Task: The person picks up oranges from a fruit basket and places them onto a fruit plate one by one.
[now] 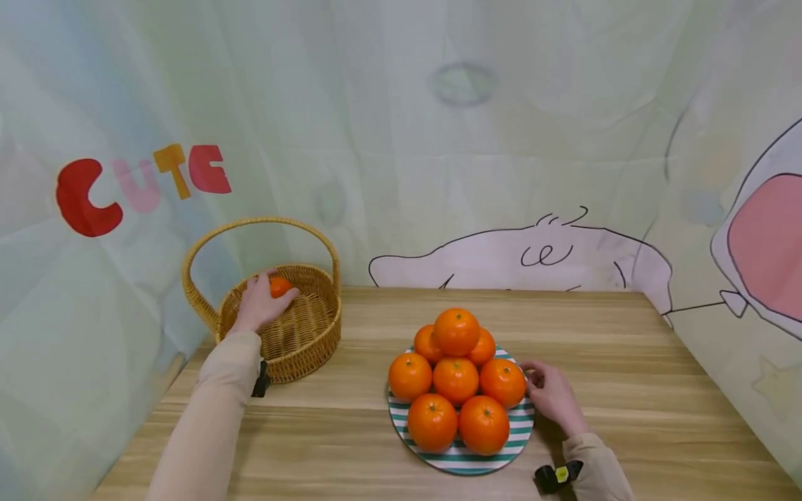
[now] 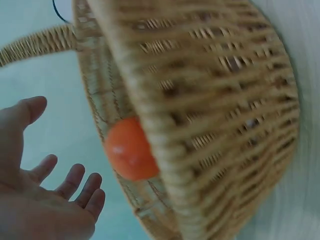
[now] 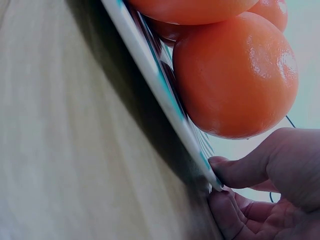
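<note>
Over the round wicker basket, my left hand is spread with nothing in its grasp. Inside the basket lies one orange; the left wrist view shows that orange apart from the loose fingers. My right hand pinches the right rim of a round plate with green and white stripes. In the right wrist view the thumb is on top of the plate's edge and the fingers are beneath it. Several oranges are piled on the plate, with a single orange on top.
The basket's tall arched handle rises over the left forearm's reach. Both basket and plate stand on a wooden table. A printed curtain hangs behind the table and along its sides.
</note>
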Available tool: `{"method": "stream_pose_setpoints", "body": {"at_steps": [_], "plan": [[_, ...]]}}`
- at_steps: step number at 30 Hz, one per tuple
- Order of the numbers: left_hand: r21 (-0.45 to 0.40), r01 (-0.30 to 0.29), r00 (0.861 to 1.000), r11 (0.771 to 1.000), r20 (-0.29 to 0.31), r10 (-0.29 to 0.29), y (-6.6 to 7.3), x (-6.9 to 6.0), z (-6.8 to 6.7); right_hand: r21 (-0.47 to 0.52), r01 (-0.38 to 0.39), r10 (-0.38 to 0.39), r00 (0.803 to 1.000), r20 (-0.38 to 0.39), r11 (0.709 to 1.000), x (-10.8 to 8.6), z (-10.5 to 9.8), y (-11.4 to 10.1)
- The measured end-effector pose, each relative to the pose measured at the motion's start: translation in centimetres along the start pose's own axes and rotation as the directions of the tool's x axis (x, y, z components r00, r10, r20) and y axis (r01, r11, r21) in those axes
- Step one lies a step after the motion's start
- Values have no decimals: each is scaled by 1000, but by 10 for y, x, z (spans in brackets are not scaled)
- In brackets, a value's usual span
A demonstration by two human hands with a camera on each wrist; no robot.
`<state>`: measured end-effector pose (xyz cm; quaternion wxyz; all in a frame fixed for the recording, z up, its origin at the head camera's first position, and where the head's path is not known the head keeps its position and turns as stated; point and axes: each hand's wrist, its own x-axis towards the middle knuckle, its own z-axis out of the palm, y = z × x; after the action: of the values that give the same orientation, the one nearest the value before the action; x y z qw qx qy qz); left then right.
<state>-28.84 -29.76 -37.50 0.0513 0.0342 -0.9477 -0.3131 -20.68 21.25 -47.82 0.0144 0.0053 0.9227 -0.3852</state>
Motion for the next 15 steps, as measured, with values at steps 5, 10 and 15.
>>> {"method": "stream_pose_setpoints", "body": {"at_steps": [5, 10, 15], "plan": [[85, 26, 1000, 996, -5, -25, -12, 6, -1, -1, -9, 9, 1000, -2, 1000, -1, 1, 2], [137, 45, 998, 990, 45, -52, -14, 9, -2, 5, -23, 23, 1000, 1, 1000, 0, 1, 2], [172, 81, 991, 982, 95, -98, -13, 13, -1, 14, -10, 10, 1000, -3, 1000, 1, 1, 2]]}}
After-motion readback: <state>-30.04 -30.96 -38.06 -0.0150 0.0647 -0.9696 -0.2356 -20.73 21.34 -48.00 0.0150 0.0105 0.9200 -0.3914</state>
